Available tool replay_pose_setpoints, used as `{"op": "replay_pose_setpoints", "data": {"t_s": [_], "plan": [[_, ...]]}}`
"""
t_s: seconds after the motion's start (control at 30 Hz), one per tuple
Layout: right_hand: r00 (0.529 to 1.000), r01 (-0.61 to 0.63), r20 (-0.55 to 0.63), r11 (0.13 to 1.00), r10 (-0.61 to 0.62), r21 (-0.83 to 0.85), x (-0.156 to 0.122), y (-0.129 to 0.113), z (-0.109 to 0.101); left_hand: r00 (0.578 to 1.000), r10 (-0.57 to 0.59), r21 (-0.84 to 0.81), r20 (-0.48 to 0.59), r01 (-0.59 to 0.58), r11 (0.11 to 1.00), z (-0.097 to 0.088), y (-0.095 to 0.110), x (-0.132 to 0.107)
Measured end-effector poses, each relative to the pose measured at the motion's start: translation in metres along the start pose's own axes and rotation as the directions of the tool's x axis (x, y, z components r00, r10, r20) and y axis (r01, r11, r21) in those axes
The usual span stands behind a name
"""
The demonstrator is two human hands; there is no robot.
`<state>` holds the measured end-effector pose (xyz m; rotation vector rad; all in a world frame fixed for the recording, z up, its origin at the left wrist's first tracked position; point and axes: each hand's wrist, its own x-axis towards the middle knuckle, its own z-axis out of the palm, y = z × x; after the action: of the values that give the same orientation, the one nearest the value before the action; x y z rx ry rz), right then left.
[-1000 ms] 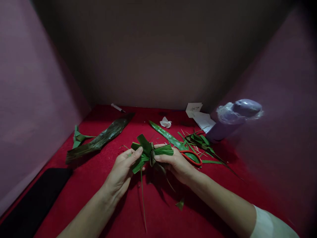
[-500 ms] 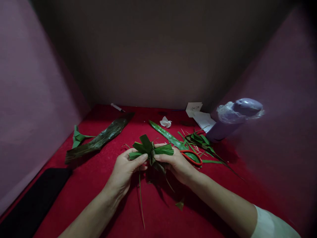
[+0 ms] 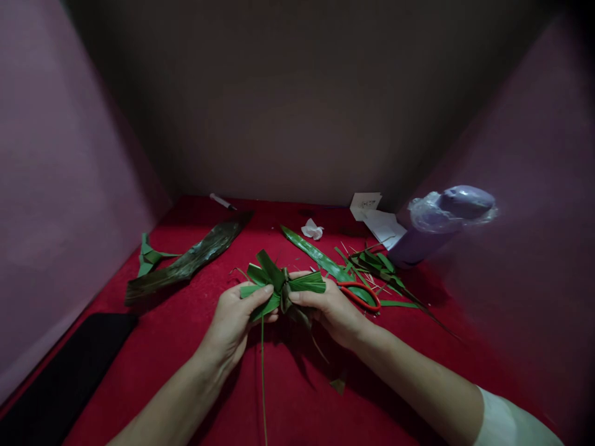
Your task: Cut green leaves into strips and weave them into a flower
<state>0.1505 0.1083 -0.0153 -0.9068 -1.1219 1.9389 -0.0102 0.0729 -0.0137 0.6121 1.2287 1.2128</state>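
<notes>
Between my two hands is a bow-shaped bundle of folded green leaf strips (image 3: 268, 272), pinched dark and narrow at its middle. My left hand (image 3: 235, 313) is closed on its left side, thumb pressed on a green strip. With thumb and fingers, my right hand (image 3: 332, 306) grips the right side near the dark knot. A long thin strand (image 3: 263, 384) hangs from the bundle toward me. Just beyond my right hand lie scissors with red handles (image 3: 360, 296), their blades hidden. The fingers behind the bundle are mostly covered.
On the red cloth lie a long dark leaf (image 3: 190, 257), a folded leaf piece (image 3: 149, 255), a green leaf (image 3: 311, 251), leaf scraps (image 3: 379, 263), crumpled tissue (image 3: 312, 230) and a syringe-like tube (image 3: 222, 201). A purple bottle (image 3: 427, 232) stands right; a black object (image 3: 69, 378) is left.
My left thumb has shifted slightly up and left on the bundle. The left strips have spread apart, with one now showing below the thumb. The hanging strand is straighter.
</notes>
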Motion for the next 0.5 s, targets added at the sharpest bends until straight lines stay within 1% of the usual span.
{"op": "replay_pose_setpoints", "data": {"t_s": [0.23,0.37,0.5], "plan": [[0.999,-0.050,0.009,0.998,0.050,0.027,0.0016,0.0053,-0.0040,1.000,-0.002,0.005,0.011,0.002,1.000,0.0008,0.0009,-0.0020],[0.998,-0.056,0.018,0.998,0.056,0.031,0.0023,0.0061,-0.0036,1.000,0.003,0.022,0.029,-0.004,1.000,0.0018,0.0038,-0.0052],[0.998,-0.043,0.036,0.999,0.043,0.023,0.0022,0.0078,-0.0028,1.000,0.003,0.045,-0.001,-0.003,0.999,0.0038,0.0057,-0.0064]]}}
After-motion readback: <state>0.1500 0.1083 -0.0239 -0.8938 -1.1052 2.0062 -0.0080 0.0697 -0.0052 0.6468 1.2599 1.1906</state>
